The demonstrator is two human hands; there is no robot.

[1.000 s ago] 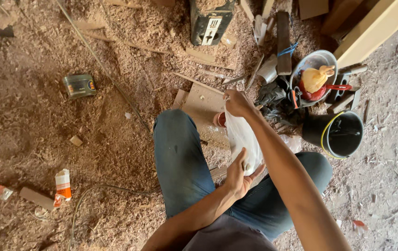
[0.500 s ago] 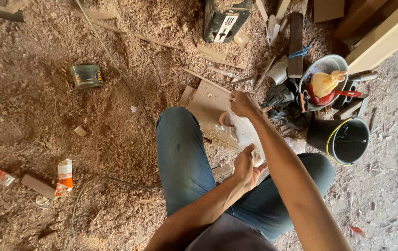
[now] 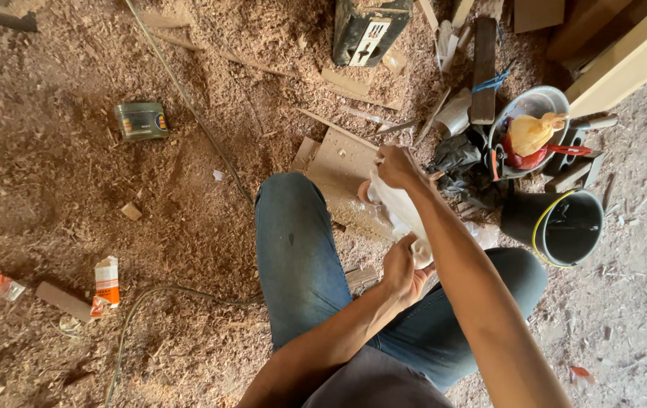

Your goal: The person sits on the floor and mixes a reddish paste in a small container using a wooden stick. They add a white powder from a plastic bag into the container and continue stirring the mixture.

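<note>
1. Your left hand (image 3: 401, 266) is closed around the near end of a pale piece of wood (image 3: 401, 214) between your knees.
2. Your right hand (image 3: 397, 166) grips its far end.
3. A black bucket (image 3: 558, 227) sits nearby.

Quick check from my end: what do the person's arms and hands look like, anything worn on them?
Both forearms are bare: no sleeves reach them, and no gloves, watch, rings or bands show. The left hand and right hand are uncovered, with pale dust on the fingers. Below them show blue jeans and a dark grey top.
</note>
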